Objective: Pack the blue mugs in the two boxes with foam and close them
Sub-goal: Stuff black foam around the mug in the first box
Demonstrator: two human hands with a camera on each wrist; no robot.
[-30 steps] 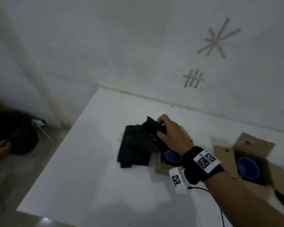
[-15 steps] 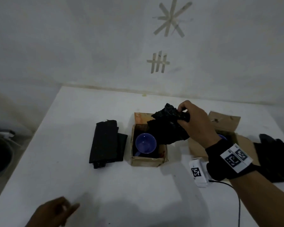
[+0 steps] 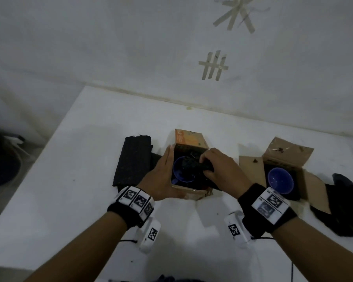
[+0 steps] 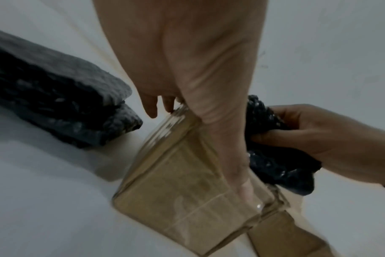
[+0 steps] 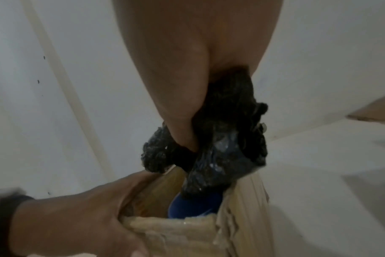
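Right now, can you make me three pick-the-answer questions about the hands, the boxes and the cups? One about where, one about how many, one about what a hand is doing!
1. Where is the folded black foam slab?
A. left of the left cardboard box
B. inside it
C. on the floor

2. How many round blue mugs show?
A. one
B. two
C. four

3. What is the right hand doing?
A. lying flat
B. waving
C. gripping crumpled black foam

Answers:
1 A: the slab lies on the white table beside that box.
2 B: one mug per box, the other uncovered.
3 C: its fingers curl round the foam over the left mug.
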